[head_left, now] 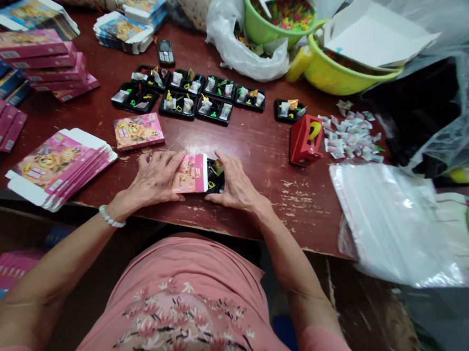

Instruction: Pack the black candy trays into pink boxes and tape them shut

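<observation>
My left hand (157, 177) is closed around a pink printed cardboard box (190, 174), which lies near the front edge of the table. Out of the box's open right end sticks a black plastic tray (215, 177) with small items in it, partly inside the box. My right hand (237, 183) grips that tray between thumb and fingers at its outer end. Just beyond my left hand lies a filled-looking pink box (139, 131). A stack of flat pink boxes (61, 167) rests to its left.
Several filled black trays (178, 106) stand in rows further back. A red tape dispenser (306, 142), a pile of small white packets (353, 139) and clear plastic bags (392, 219) lie to the right. Behind are a green basin (255, 23), a yellow basin (332, 79) and a phone (165, 53).
</observation>
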The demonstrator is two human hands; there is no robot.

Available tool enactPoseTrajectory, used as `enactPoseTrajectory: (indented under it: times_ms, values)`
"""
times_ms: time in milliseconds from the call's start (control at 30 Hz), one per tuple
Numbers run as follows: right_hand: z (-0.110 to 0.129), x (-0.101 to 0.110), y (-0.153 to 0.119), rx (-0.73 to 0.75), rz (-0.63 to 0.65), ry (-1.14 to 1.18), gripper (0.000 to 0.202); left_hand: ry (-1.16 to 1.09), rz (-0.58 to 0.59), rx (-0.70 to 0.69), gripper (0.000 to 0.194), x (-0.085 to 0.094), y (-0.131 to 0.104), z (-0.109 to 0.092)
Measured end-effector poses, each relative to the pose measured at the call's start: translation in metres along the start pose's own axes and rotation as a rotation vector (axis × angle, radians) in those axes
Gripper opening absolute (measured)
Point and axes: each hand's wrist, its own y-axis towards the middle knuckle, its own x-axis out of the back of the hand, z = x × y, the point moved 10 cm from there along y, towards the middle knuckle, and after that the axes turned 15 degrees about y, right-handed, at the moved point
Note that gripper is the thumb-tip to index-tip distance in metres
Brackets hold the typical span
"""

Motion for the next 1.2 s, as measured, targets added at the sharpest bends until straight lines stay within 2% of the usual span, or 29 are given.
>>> enactPoseTrajectory:
  times_ms: [233, 533, 633, 767, 900, 967, 1033, 1133, 1200]
  values:
    - [0.007, -0.005, 0.014, 0.095, 0.056, 0.072, 0.135, -0.029, 0.058, -0.054, 0.117, -0.008, 0.004, 0.0]
    - [0.01, 0.005, 0.004, 0.013, -0.11, -0.014, 0.129, -0.011, 0.008, 0.04, 0.121, -0.006, -0.001, 0.021]
    - [0.013, 0.002, 0.005, 0.047, -0.079, 0.004, 0.131, -0.013, 0.001, 0.018, 0.12, -0.007, -0.003, 0.021]
    - [0.013, -0.009, 0.015, 0.081, 0.009, 0.051, 0.131, 0.0, -0.013, -0.059, 0.118, -0.005, 0.0, 0.008]
    - [0.015, -0.011, 0.024, 0.093, 0.054, 0.168, 0.131, -0.02, 0.031, -0.087, 0.115, -0.006, 0.002, 0.001]
    - [0.007, 0.0, 0.022, 0.013, -0.027, 0.295, 0.129, -0.05, 0.037, -0.058, 0.116, -0.008, 0.003, 0.005]
    - [-0.01, 0.01, 0.015, -0.129, -0.147, 0.49, 0.114, -0.08, 0.022, -0.027, 0.118, -0.008, 0.001, 0.012]
    - [-0.034, 0.005, -0.001, -0.318, -0.315, 0.794, 0.075, -0.102, -0.008, -0.009, 0.119, -0.005, -0.002, 0.017]
    - [-0.04, -0.003, -0.008, -0.372, -0.428, 0.91, 0.061, -0.099, -0.019, -0.005, 0.119, -0.001, -0.003, 0.013]
